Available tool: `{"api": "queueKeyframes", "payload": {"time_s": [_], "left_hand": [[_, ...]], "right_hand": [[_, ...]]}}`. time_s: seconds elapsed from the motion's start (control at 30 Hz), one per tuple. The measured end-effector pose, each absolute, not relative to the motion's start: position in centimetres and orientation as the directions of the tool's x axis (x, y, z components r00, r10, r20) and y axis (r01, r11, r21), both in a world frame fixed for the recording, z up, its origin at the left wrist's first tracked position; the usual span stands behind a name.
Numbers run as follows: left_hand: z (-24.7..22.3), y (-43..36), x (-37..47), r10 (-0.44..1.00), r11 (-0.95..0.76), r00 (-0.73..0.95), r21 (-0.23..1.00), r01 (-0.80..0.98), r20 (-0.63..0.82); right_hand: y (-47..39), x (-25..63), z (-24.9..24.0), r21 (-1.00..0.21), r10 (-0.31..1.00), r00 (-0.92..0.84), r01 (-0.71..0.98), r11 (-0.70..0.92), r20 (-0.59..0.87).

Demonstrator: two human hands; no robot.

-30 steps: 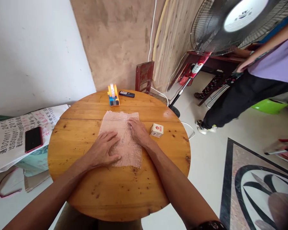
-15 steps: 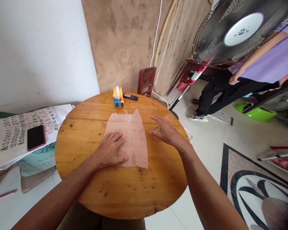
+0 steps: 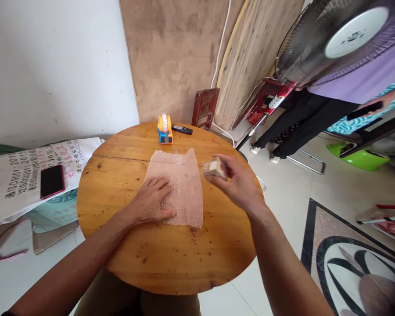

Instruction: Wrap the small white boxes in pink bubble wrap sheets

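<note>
Sack: white, printed, soft-looking, left of the counter (image 3: 184, 267); the sack (image 3: 19, 169) bears a flat phone (image 3: 52, 181) with a glossy dark face and a red rim.
Left grip: the left hand (image 3: 150, 199) lies palm down with fingers spread, gripping nothing, over the sheet's left side. Light, even pressure here should serve best, enough to stop the sheet creeping without crushing its texture.
Tape dispenser: orange and blue plastic around a ring-shaped roll, the dispenser (image 3: 165, 130) standing beyond the sheet's far edge.
Sheet: pinkish, thin and pebbled, apparently bubble wrap; the sheet (image 3: 186, 193) lies on the counter, roughly rectangular, its far right corner peaked upward. Smoothing that corner would give a flatter bed.
Handset: dark, slim, rounded, the handset (image 3: 182, 129) lies beside the dispenser.
Box: small, pale, square-edged, probably card; the box (image 3: 213, 168) sits tilted just right of the sheet, blurred.
Right grip: the right hand (image 3: 238, 182) is closed around the box, thumb on the near side, fingers on the far. A gentle pinch on opposite faces should keep card walls from denting.
Counter: round, varnished, knotted wood planks.
</note>
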State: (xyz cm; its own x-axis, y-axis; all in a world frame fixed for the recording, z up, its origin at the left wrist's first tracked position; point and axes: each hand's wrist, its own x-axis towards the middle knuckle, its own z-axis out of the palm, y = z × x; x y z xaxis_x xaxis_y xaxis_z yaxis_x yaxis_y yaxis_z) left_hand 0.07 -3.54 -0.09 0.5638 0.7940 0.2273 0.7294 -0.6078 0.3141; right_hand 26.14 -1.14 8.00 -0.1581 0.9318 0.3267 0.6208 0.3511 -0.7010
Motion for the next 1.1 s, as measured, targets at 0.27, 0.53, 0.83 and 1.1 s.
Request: {"api": "queueKeyframes", "payload": {"time_s": [0.27, 0.53, 0.83, 1.1], "left_hand": [[-0.3, -3.4, -0.1, 0.778, -0.627, 0.578, 0.350, 0.696, 0.244], [0.1, -3.5, 0.1, 0.808, -0.588, 0.553, 0.357, 0.726, 0.205], [0.1, -3.5, 0.1, 0.822, -0.563, 0.538, 0.396, 0.725, 0.184], [-0.8, -3.5, 0.0, 0.830, -0.550, 0.513, 0.472, 0.689, 0.217]], "right_hand": [[-0.4, 18.9, 5.2, -0.329, 0.854, -0.494, 0.789, 0.519, 0.164], [-0.4, 22.2, 6.0, -0.181, 0.905, -0.421, 0.897, 0.404, -0.066], [-0.2, 21.6, 6.5, -0.227, 0.854, -0.520, 0.833, 0.505, -0.007], [-0.5, 20.0, 7.0, -0.415, 0.759, -0.643, 0.665, 0.622, 0.108]]}}
